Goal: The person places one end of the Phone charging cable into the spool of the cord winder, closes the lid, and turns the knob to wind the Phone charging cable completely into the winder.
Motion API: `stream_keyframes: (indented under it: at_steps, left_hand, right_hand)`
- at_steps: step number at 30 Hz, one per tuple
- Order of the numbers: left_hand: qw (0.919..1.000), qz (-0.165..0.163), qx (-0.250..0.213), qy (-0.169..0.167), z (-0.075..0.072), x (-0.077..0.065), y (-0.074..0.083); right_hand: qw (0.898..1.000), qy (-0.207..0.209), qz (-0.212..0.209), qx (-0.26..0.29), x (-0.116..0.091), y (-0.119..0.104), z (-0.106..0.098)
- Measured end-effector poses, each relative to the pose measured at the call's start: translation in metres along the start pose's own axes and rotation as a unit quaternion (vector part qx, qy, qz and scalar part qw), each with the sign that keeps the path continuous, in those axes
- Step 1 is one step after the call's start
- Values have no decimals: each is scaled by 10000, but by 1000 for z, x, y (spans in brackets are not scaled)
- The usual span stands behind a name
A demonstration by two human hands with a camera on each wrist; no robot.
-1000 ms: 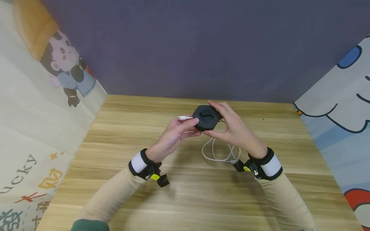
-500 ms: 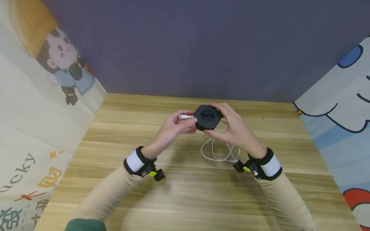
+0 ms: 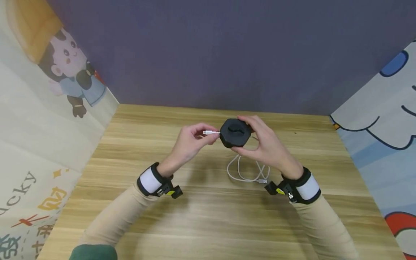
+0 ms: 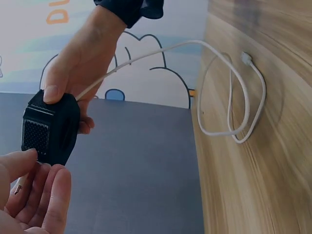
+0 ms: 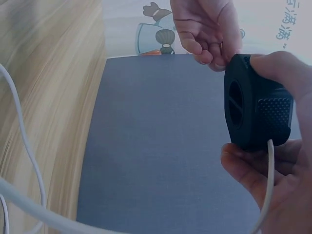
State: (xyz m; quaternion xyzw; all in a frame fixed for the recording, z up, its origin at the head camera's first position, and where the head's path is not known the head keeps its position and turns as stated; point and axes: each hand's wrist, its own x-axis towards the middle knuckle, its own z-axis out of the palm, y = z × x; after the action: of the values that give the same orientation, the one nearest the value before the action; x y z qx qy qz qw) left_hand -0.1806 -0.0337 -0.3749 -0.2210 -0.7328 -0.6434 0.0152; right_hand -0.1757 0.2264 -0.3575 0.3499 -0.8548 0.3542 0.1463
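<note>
My right hand (image 3: 268,146) grips a black, many-sided cable winder (image 3: 238,139) above the table, thumb on the near edge and fingers on the far edge. From the winder's left side sticks out a white cable plug (image 3: 208,132). My left hand (image 3: 186,144) pinches the cable just behind this plug, fingertips right at the winder's edge. A textured patch shows on the winder's side (image 4: 36,135) in the left wrist view. The white cable (image 5: 269,180) leaves the opposite side, below my right thumb in the right wrist view.
The rest of the cable lies in loose loops (image 3: 242,179) on the wooden table (image 3: 201,216), ending in a second plug (image 3: 262,181). A dark grey panel (image 3: 208,57) stands behind the table. Cartoon-printed sheets flank it left and right.
My left hand has drawn off the winder's face to the left and now pinches the cable by the plug. The winder, in my right hand, has shifted slightly right.
</note>
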Motion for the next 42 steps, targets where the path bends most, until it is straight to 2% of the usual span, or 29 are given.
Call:
stream_keyframes:
  at_steps: [9, 18, 27, 42]
  left_hand:
    - [9996, 101, 159, 188, -5, 0, 0]
    - [9968, -262, -209, 723, -23, -7, -6]
    - [9954, -477, -309, 771, -27, -12, -12]
    - [9914, -518, -609, 1040, -31, -20, -18]
  right_hand:
    - [9999, 102, 32, -72, -3, 2, -9]
    - [9985, 485, 181, -165, -10, 14, -22]
    - [9982, 335, 301, -396, -14, 18, -24]
    - [9978, 453, 307, -380, -16, 20, -27]
